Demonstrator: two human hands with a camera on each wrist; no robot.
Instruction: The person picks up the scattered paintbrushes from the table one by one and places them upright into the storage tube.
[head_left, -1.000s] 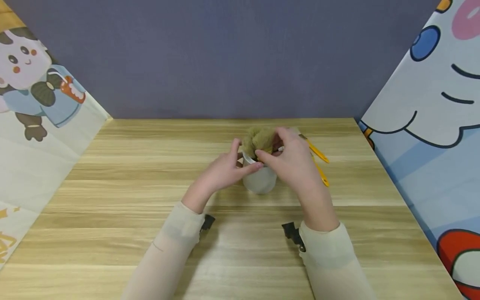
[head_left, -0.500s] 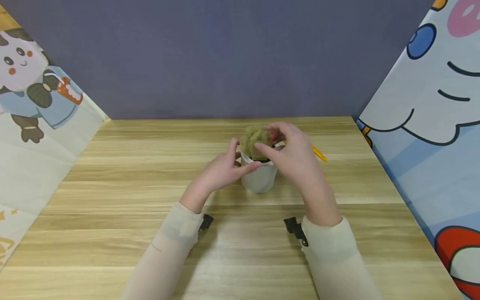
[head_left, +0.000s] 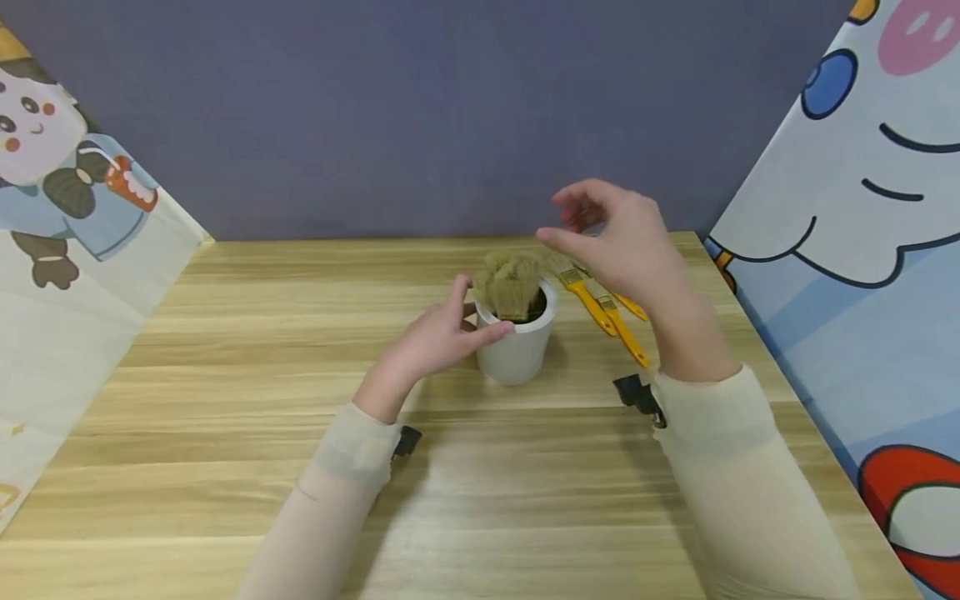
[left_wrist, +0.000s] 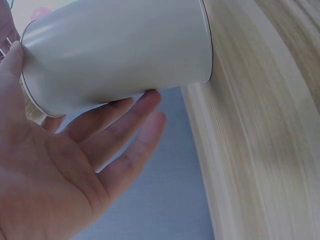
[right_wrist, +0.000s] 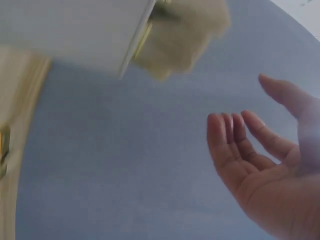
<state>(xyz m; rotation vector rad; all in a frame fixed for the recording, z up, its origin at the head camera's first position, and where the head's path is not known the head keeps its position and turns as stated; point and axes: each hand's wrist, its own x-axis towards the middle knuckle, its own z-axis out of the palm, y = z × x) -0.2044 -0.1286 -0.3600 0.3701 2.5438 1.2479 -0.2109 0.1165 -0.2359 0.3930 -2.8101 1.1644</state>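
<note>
A white cylindrical cup (head_left: pixel 513 357) stands upright on the table. Pale tan bristles of paintbrushes (head_left: pixel 510 287) stick up out of its mouth, leaning to its left side; their handles are hidden inside. My left hand (head_left: pixel 431 337) holds the cup from the left, thumb at the near rim and fingers round the far side. In the left wrist view, its fingers (left_wrist: pixel 122 117) lie along the cup wall. Raised to the right above the table, my right hand (head_left: pixel 622 237) holds nothing, its fingers loosely bent and apart from the thumb.
Several yellow-handled paintbrushes (head_left: pixel 626 337) lie on the wooden table (head_left: pixel 225 400), right of the cup and below the right hand. A grey-blue wall (head_left: pixel 375 125) closes off the back. Printed cartoon panels (head_left: pixel 885 208) stand at both sides.
My right hand has let go of the bristles in the cup and moved up and to the right. The brushes on the table now show more fully. The left hand stays at the cup.
</note>
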